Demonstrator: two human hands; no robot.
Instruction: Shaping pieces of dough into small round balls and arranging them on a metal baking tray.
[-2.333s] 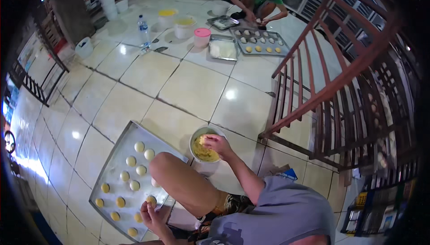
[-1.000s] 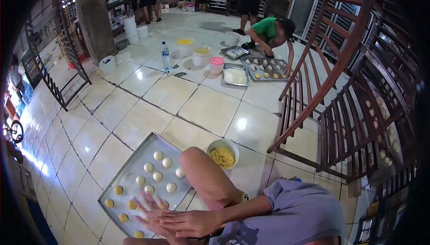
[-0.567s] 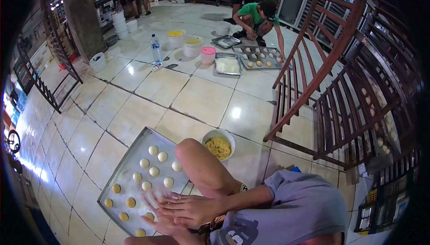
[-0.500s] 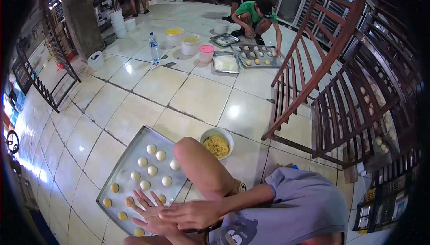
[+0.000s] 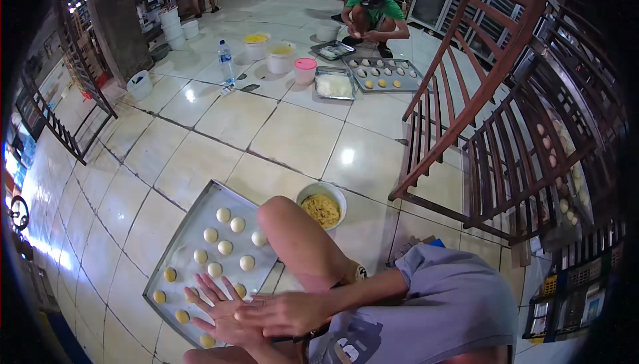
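Note:
My left hand (image 5: 223, 315) is palm up over the near end of a metal baking tray (image 5: 174, 239), its fingers spread. Across its palm lies my right hand (image 5: 283, 312), fingers held together and slightly bent, somewhat blurred. Whatever may be between the two palms is hidden. Smooth pale dough balls (image 5: 225, 247) sit apart on the tray's far part. Several yellower balls (image 5: 170, 275) lie nearer, around my left fingers, which partly cover some. To the right of the tray, past my bent knee, stands a white bowl (image 5: 343, 205) with a yellow crumbly mixture (image 5: 321, 211).
Wooden racks (image 5: 459, 131) stand on the right. Ahead on the tiled floor, a person in a green shirt (image 5: 373, 14) squats behind a tray of dough pieces (image 5: 383, 84). Near it are a tray of white shreds (image 5: 335, 94), a pink-lidded tub (image 5: 305, 71), white buckets (image 5: 279, 63) and a water bottle (image 5: 225, 63).
My right hand has shifted slightly over the left palm; the left fingers have moved a little upward. The person ahead has drawn an arm back from the tray and brought both hands together.

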